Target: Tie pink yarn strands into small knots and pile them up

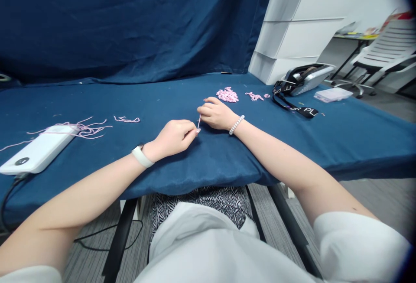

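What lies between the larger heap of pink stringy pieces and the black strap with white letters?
In the head view, a smaller loose cluster of pink pieces lies on the blue cloth there, and a small pink bit sits nearer the strap.

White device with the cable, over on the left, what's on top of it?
Pink strands lie across the far end of the white device, trailing onto the blue cloth. Whatever the strands cover there can't be seen.

Pink strand (199, 121), straight, btwn hands (173, 138) (217, 114)
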Demonstrator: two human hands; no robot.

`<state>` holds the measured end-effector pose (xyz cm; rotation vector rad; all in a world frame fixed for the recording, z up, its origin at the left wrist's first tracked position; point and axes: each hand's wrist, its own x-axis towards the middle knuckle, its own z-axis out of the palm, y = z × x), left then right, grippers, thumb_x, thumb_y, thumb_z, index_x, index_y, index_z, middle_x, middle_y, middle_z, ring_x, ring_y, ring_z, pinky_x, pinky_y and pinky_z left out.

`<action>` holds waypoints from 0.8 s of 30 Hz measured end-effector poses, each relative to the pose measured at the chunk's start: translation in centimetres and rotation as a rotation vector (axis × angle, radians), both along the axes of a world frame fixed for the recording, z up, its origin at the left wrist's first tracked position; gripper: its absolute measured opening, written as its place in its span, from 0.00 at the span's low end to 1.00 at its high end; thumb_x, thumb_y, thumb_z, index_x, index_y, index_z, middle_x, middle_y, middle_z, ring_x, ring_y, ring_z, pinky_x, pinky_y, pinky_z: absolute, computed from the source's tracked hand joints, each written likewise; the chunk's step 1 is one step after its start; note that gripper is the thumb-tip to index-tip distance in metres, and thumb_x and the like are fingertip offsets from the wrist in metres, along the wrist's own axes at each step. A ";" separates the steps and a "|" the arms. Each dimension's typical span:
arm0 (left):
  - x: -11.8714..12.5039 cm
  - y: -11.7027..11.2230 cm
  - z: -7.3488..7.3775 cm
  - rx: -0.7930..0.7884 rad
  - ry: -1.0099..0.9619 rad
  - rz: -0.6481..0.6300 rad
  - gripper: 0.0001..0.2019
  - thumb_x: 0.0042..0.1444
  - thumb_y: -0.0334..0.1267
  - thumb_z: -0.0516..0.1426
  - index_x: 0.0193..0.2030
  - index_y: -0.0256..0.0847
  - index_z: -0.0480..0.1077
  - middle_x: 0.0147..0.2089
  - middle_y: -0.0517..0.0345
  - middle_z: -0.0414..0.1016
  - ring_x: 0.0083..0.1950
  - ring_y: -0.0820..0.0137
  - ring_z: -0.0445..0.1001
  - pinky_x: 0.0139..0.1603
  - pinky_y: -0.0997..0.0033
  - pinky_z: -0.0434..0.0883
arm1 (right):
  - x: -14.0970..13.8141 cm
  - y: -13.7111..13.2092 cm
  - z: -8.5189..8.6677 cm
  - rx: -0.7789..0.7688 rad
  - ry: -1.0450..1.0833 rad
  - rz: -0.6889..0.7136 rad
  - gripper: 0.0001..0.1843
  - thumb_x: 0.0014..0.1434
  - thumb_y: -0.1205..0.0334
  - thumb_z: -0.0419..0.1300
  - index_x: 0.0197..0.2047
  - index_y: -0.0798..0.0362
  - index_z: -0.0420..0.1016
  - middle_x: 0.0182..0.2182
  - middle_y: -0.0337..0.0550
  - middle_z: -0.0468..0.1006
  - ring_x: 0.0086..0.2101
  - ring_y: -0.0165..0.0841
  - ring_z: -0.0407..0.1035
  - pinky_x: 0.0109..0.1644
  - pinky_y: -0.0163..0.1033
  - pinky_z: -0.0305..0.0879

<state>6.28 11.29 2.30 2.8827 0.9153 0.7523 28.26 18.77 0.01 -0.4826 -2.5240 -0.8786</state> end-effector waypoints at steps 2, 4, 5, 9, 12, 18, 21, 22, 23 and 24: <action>0.3 -0.5 0.0 -0.055 -0.082 -0.013 0.16 0.65 0.37 0.49 0.28 0.37 0.71 0.29 0.55 0.75 0.30 0.72 0.71 0.35 0.72 0.64 | 0.1 0.1 0.0 0.035 0.001 -0.004 0.22 0.71 0.65 0.44 0.33 0.55 0.78 0.40 0.47 0.78 0.35 0.33 0.63 0.55 0.48 0.59; 0.5 -0.9 0.1 -0.073 -0.120 -0.031 0.16 0.64 0.36 0.49 0.27 0.37 0.71 0.28 0.56 0.75 0.29 0.73 0.70 0.34 0.72 0.63 | 0.1 0.2 0.1 0.046 -0.006 -0.016 0.22 0.71 0.63 0.45 0.32 0.54 0.77 0.39 0.46 0.77 0.34 0.33 0.61 0.53 0.47 0.59; 0.6 -1.1 0.1 -0.071 -0.124 -0.042 0.16 0.64 0.36 0.50 0.27 0.37 0.71 0.27 0.56 0.74 0.28 0.73 0.70 0.34 0.72 0.63 | 0.1 0.2 0.1 0.044 -0.011 -0.019 0.22 0.71 0.63 0.45 0.32 0.54 0.76 0.38 0.46 0.77 0.34 0.33 0.61 0.53 0.46 0.59; 0.6 -1.6 0.4 -0.066 -0.117 -0.075 0.15 0.63 0.36 0.50 0.26 0.37 0.71 0.27 0.55 0.74 0.28 0.73 0.69 0.33 0.72 0.63 | 0.0 0.4 0.0 0.045 -0.027 -0.007 0.22 0.71 0.61 0.45 0.31 0.54 0.76 0.37 0.46 0.75 0.33 0.33 0.60 0.50 0.46 0.59; 0.6 -1.9 0.5 -0.073 -0.115 -0.102 0.15 0.63 0.36 0.51 0.26 0.37 0.71 0.26 0.56 0.74 0.28 0.73 0.69 0.33 0.73 0.63 | 0.0 0.7 -0.2 0.068 -0.022 0.023 0.22 0.71 0.60 0.45 0.31 0.54 0.76 0.36 0.46 0.75 0.34 0.33 0.59 0.50 0.45 0.58; 0.8 -2.0 0.6 -0.093 -0.076 -0.064 0.15 0.63 0.36 0.51 0.26 0.37 0.72 0.26 0.55 0.74 0.28 0.73 0.70 0.33 0.72 0.63 | -0.2 1.2 -0.2 -0.040 -0.003 -0.015 0.23 0.71 0.61 0.45 0.31 0.55 0.76 0.33 0.48 0.74 0.32 0.34 0.57 0.48 0.46 0.58; 0.8 -1.2 0.5 -0.138 -0.076 0.059 0.13 0.61 0.36 0.53 0.30 0.37 0.75 0.31 0.54 0.78 0.30 0.71 0.72 0.36 0.70 0.65 | -0.1 1.0 -0.2 -0.157 0.029 -0.108 0.22 0.69 0.60 0.47 0.31 0.58 0.76 0.32 0.51 0.74 0.33 0.36 0.60 0.43 0.46 0.58; 0.8 -0.8 0.5 -0.168 -0.093 0.100 0.12 0.61 0.36 0.53 0.33 0.37 0.77 0.33 0.54 0.79 0.32 0.70 0.73 0.37 0.70 0.66 | 0.0 0.8 -0.2 -0.207 0.057 -0.132 0.20 0.68 0.60 0.49 0.31 0.59 0.77 0.34 0.53 0.75 0.33 0.36 0.61 0.42 0.45 0.59; 0.7 -0.4 0.4 -0.213 -0.118 0.133 0.11 0.60 0.36 0.54 0.36 0.38 0.78 0.35 0.54 0.80 0.33 0.69 0.74 0.38 0.70 0.67 | 0.2 0.6 -0.2 -0.263 0.096 -0.146 0.19 0.67 0.61 0.51 0.31 0.60 0.77 0.38 0.55 0.75 0.34 0.36 0.63 0.42 0.45 0.59; 0.6 0.0 0.3 -0.273 -0.159 0.159 0.11 0.60 0.37 0.55 0.39 0.38 0.79 0.35 0.54 0.80 0.33 0.69 0.74 0.39 0.69 0.68 | 0.5 0.4 -0.2 -0.324 0.149 -0.144 0.17 0.65 0.61 0.52 0.32 0.61 0.77 0.42 0.57 0.76 0.34 0.36 0.65 0.42 0.45 0.60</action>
